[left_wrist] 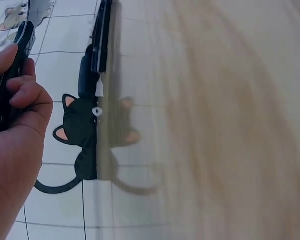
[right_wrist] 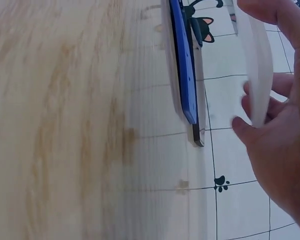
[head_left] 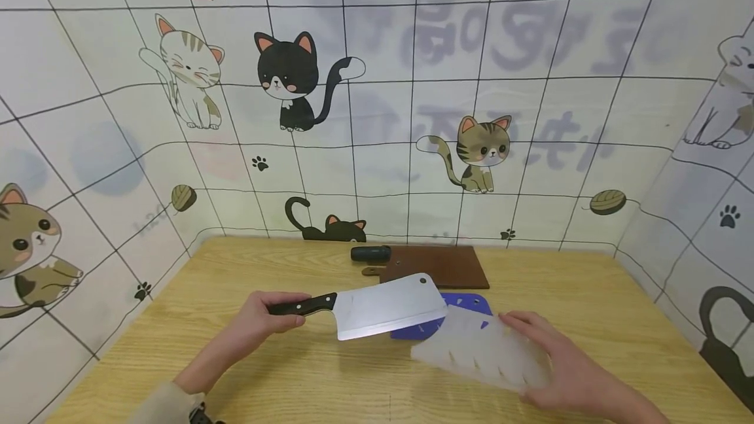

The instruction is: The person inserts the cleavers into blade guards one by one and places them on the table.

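Observation:
My left hand (head_left: 265, 314) grips the black handle (head_left: 303, 305) of a cleaver (head_left: 385, 306), raised above the table with its broad blade pointing right. The handle also lies in the left hand (left_wrist: 20, 115) in the left wrist view. With thumb and fingers, my right hand (head_left: 562, 362) holds a translucent white plastic blade cover (head_left: 471, 345), which has a row of slits and a triangular hole. Its left end overlaps the blade's right tip in the head view. Seen edge-on in the right wrist view, the cover (right_wrist: 260, 65) is clasped by the right hand (right_wrist: 282, 145).
Behind the blade and cover lies a blue plastic piece (head_left: 468, 300) with holes and slits. Farther back are a brown cutting board (head_left: 436, 264) and a black cylindrical object (head_left: 370, 254). The wood-grain table (head_left: 283, 378) meets a cat-patterned wall covering (head_left: 383, 169).

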Demonstrator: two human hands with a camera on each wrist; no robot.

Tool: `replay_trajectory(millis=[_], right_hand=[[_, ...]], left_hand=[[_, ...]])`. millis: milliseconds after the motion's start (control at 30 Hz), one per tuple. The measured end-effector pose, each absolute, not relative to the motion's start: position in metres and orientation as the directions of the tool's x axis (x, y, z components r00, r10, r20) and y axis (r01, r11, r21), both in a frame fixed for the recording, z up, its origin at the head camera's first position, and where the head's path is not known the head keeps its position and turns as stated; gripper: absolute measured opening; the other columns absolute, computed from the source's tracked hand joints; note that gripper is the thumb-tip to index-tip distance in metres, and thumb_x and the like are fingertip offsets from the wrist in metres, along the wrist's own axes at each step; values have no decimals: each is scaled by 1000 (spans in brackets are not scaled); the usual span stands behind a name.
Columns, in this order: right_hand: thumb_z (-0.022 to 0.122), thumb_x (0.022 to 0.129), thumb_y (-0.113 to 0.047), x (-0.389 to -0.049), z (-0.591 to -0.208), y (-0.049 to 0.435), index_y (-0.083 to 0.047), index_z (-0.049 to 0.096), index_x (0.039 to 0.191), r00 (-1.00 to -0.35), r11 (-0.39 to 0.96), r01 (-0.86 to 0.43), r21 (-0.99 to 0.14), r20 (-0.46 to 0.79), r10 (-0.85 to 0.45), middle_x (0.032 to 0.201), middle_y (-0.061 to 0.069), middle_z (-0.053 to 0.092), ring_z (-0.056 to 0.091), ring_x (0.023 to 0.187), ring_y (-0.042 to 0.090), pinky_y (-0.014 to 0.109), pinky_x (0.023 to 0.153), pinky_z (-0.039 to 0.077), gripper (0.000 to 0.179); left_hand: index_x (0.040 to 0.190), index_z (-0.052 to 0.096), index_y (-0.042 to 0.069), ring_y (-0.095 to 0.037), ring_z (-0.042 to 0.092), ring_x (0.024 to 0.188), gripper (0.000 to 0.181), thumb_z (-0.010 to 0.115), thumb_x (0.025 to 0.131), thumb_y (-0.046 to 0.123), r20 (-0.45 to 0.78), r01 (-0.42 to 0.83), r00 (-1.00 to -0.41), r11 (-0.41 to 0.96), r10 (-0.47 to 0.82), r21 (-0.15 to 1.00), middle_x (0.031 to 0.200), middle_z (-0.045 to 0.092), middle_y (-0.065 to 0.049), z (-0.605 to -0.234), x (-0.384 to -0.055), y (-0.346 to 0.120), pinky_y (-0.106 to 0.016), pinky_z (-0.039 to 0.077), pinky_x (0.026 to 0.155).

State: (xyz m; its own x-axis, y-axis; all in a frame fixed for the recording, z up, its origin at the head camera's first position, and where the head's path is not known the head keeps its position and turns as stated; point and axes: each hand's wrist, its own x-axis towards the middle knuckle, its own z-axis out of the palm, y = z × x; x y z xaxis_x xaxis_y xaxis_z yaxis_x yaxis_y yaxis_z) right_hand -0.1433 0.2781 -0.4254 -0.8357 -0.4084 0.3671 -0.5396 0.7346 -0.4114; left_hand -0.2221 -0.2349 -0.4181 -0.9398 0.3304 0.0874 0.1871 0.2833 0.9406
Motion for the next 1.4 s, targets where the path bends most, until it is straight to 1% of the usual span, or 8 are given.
replay_trajectory(millis=[33, 167, 367, 533, 667, 833, 1133, 1400], right_hand=[[97, 53, -24, -144, -425, 276, -17, 55, 147, -825, 736, -547, -399, 407, -393, 140, -2, 51, 48, 120, 8, 37, 85, 50, 103], [97, 50, -21, -149, -425, 268, -9, 57, 145, -807, 751, -533, -390, 501, -312, 140, 2, 51, 44, 119, 4, 33, 82, 49, 104], [98, 51, -26, -155, -426, 257, -4, 59, 141, -802, 777, -488, -398, 556, -219, 138, 7, 53, 44, 116, 13, 36, 78, 48, 101], [100, 53, -30, -159, -428, 252, -2, 60, 140, -807, 773, -466, -430, 565, -172, 137, 11, 53, 45, 117, 21, 37, 82, 46, 99], [100, 53, -33, -162, -428, 252, 0, 61, 138, -794, 779, -470, -414, 585, -169, 136, 15, 55, 47, 119, 30, 41, 82, 47, 99], [100, 52, -37, -163, -427, 254, -1, 62, 137, -806, 784, -463, -414, 565, -178, 135, 13, 56, 48, 118, 27, 47, 83, 47, 99], [101, 53, -40, -165, -421, 260, -5, 64, 137, -824, 766, -482, -426, 518, -230, 136, 4, 58, 45, 118, 12, 41, 85, 43, 97], [101, 50, -39, -163, -418, 255, -3, 66, 135, -827, 764, -487, -423, 505, -247, 133, 7, 59, 51, 113, 20, 40, 84, 47, 98]], left_hand=[[125, 71, -4, -15, 65, 89, 44, 82, 85, 9, 92, 187, -941, 274, 326, 943, 115, 72, -17, -417, -223, -233, -27, 53, 74], [126, 70, -5, -14, 65, 85, 45, 82, 85, 9, 103, 173, -953, 231, 285, 958, 111, 73, -15, -413, -225, -224, -28, 53, 72], [127, 69, -7, -13, 64, 81, 45, 81, 85, 5, 118, 172, -958, 191, 262, 966, 112, 71, -16, -410, -225, -215, -27, 53, 69], [128, 66, -10, -11, 55, 70, 47, 78, 85, 2, 124, 173, -949, 149, 291, 974, 106, 69, -16, -406, -223, -210, -24, 46, 61], [129, 66, -10, -9, 51, 65, 46, 78, 86, 3, 110, 159, -944, 139, 310, 977, 98, 69, -12, -403, -223, -206, -22, 42, 57], [126, 69, -7, -9, 47, 62, 44, 79, 85, 4, 98, 166, -934, 177, 344, 970, 88, 67, -8, -400, -223, -208, -21, 40, 55], [130, 68, -5, -10, 51, 67, 44, 78, 88, 7, 59, 185, -886, 233, 461, 955, 108, 70, -17, -404, -228, -224, -22, 44, 59], [131, 68, -4, -9, 47, 65, 44, 77, 89, 7, 32, 210, -836, 265, 548, 941, 102, 68, -13, -397, -237, -237, -22, 41, 58]])
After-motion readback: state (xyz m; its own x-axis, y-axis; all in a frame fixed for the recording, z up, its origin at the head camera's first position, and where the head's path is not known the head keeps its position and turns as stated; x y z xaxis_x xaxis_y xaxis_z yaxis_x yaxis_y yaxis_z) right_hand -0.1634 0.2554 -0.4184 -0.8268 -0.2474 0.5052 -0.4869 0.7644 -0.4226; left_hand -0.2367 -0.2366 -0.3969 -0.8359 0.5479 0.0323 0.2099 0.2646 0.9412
